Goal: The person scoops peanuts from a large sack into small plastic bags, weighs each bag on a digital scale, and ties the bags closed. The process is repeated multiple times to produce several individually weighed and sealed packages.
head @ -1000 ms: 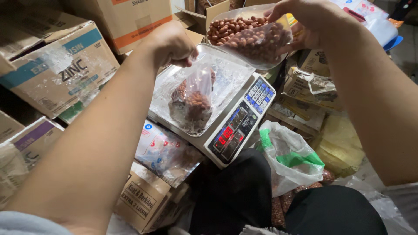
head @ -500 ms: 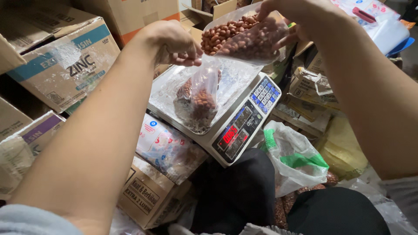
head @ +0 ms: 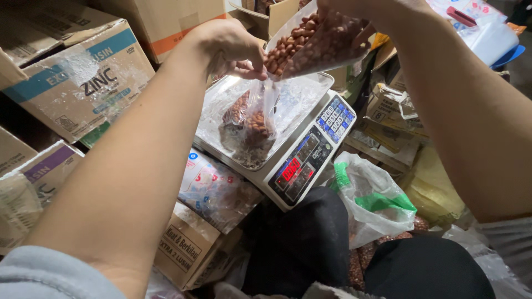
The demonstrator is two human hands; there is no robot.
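my left hand point(head: 235, 50) still pinches open the small peanut bag point(head: 252, 119) on the scale point(head: 310, 160); my right hand point(head: 354, 8), clutching the big peanut bag point(head: 316, 44), has tipped it closer.

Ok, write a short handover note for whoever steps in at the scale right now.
Left hand: holds open the mouth of the small clear bag standing on the scale tray.
Right hand: holds the scoop of peanuts, tilted over that bag's mouth.
Scale: on, red display lit.
Done: small bag partly filled with peanuts.
Left: the scoop is still nearly full; bag not closed, still on the tray.
Nearby: white and green plastic bag beside the scale, cardboard boxes to the left.
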